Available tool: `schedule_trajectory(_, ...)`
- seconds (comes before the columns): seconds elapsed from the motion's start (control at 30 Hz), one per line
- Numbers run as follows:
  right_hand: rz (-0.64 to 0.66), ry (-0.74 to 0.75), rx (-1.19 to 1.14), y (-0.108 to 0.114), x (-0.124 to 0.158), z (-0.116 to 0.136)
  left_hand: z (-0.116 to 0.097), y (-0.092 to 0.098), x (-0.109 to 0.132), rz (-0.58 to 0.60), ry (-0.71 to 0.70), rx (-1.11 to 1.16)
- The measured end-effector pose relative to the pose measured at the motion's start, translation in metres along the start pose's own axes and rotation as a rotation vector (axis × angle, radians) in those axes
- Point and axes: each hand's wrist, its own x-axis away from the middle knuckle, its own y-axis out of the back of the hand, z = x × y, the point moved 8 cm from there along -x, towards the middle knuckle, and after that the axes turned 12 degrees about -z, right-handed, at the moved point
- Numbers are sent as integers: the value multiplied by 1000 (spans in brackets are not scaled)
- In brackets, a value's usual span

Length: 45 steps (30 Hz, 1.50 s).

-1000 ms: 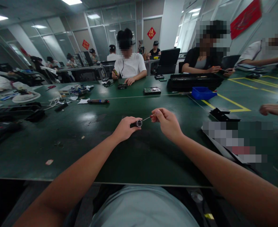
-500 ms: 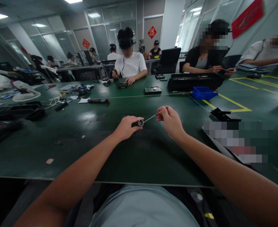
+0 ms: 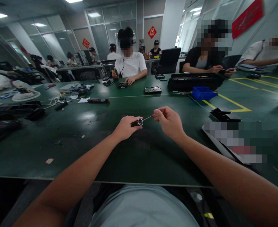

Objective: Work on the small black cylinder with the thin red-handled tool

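Just above the green table, my left hand (image 3: 126,126) grips a short black cylinder (image 3: 137,123) between thumb and fingers. Its round end, with a pale metallic rim, faces right. My right hand (image 3: 169,121) pinches the red handle of a thin screwdriver (image 3: 149,118). The slim metal shaft points left, and its tip is at the open end of the cylinder; how far it reaches inside is hidden. Both hands are closed, a short gap apart.
A hard drive (image 3: 152,90), a blue bin (image 3: 204,93) and a long black housing (image 3: 195,82) lie farther back. A black bracket (image 3: 225,115) is at right. Cables and parts crowd the left. A co-worker (image 3: 130,64) sits opposite.
My right hand has shifted slightly left, bringing the screwdriver's handle closer to the cylinder; less of the shaft shows. The left hand has barely moved, the cylinder turning a little.
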Motion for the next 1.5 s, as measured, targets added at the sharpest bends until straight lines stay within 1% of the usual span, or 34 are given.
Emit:
schedule_trajectory(0.1, -35, 13, 96, 6, -1, 3, -1, 0, 0, -1, 5, 0)
schedule_trajectory(0.2, -30, 54, 132, 6, -1, 7, 0, 0, 0, -5, 3, -3)
schedule_trajectory(0.5, 111, 265, 44, -3, 9, 22, 1, 2, 1, -7, 2, 10)
schedule_trajectory(0.57, 137, 291, 56, -4, 10, 24, 1, 2, 0, -4, 12, 4)
schedule_trajectory(0.63, 144, 283, 69, -5, 10, 24, 1, 1, 0, 3, 15, -3)
schedule_trajectory(0.83, 116, 192, 128, -4, 8, 18, 1, 0, 1, 13, 5, 8)
schedule_trajectory(1.03, 132, 141, 30, -7, 10, 15, 1, -1, 1, 20, 3, 3)
schedule_trajectory(1.1, 98, 69, -54, -7, 8, 10, 1, -1, 1, 24, 4, 2)
schedule_trajectory(1.2, 23, -83, -258, -8, 4, -3, -1, 0, 0, 7, 11, 8)
schedule_trajectory(1.27, 12, -184, -360, -13, 2, -15, -3, 1, -1, -3, -16, 18)
schedule_trajectory(1.4, -10, -390, -435, -17, -4, -44, -10, 1, -3, 9, -109, 14)
schedule_trajectory(1.5, 38, -477, -418, -19, -7, -58, -9, -3, -2, 63, -127, -27)
